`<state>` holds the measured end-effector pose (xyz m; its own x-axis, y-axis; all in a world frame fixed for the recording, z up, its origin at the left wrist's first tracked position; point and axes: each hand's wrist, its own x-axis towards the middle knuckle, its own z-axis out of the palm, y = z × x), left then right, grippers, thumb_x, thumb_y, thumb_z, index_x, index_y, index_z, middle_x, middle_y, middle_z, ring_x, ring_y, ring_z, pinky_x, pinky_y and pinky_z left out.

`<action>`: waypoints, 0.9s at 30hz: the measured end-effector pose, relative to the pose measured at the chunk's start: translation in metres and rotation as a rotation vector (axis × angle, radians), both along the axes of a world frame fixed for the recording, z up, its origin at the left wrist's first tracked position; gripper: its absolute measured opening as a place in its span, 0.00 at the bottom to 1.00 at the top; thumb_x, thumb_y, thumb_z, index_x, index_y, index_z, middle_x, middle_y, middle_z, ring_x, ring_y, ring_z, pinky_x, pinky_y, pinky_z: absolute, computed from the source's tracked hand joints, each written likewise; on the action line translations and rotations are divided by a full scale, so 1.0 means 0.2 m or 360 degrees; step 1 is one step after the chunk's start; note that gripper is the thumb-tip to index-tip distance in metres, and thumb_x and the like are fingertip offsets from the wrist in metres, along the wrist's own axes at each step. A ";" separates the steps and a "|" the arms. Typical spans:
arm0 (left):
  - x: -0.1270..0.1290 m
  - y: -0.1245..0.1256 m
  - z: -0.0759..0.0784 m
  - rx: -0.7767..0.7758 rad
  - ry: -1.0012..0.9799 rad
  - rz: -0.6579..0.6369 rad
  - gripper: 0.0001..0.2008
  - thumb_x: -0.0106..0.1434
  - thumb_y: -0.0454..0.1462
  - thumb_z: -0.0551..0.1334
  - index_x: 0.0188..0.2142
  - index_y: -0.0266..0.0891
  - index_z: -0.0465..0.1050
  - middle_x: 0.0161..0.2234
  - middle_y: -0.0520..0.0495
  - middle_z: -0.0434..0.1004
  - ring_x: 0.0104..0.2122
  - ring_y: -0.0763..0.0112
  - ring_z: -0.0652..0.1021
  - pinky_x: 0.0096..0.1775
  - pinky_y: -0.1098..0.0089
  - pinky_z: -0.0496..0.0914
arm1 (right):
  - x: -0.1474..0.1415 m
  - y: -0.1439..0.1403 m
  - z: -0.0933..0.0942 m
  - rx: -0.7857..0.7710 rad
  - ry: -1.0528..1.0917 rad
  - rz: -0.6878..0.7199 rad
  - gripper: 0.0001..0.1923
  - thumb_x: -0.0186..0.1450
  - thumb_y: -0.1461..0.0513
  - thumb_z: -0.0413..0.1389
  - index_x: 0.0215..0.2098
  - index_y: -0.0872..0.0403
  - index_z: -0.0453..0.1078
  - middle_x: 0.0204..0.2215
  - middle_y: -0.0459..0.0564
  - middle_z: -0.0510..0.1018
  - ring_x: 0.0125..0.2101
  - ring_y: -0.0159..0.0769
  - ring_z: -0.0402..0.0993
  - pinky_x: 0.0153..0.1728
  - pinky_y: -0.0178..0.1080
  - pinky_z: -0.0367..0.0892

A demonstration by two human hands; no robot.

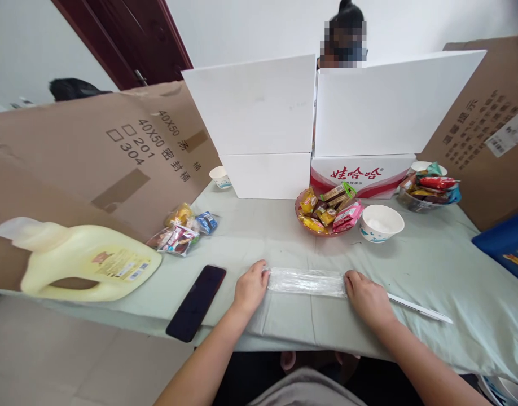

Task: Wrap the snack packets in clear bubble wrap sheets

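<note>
A flat, clear plastic bag or film [307, 282], folded into a long strip, stretches between my two hands just above or on the cloth. My left hand [251, 286] pinches its left end, fingers closed. At the opposite end, my right hand [369, 299] grips the strip with curled fingers. Beside my right hand lies a thin white stick-like object [422, 308], partly hidden by the hand; its kind is unclear. To the left of my left hand rests a dark phone [196, 303].
A pale yellow jug [90, 262] lies at left near bagged snacks [178, 237]. Ahead are a snack bowl [312, 225], a paper bowl [381, 223] and another snack bowl [428, 197]. White panels [259, 107] and cardboard [73, 152] wall the table. A person sits behind.
</note>
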<state>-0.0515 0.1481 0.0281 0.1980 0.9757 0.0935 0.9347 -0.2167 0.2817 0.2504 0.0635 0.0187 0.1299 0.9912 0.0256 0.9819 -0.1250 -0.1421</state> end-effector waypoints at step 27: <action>0.18 -0.32 0.02 0.0119 0.0044 -0.0434 0.19 0.66 0.39 0.55 0.55 0.38 0.69 0.50 0.35 0.71 0.51 0.49 0.70 0.51 0.49 0.66 | 0.04 -0.47 -0.11 0.0513 -0.0191 0.0701 0.39 0.64 0.47 0.53 0.67 0.58 0.51 0.62 0.59 0.63 0.61 0.50 0.57 0.58 0.51 0.53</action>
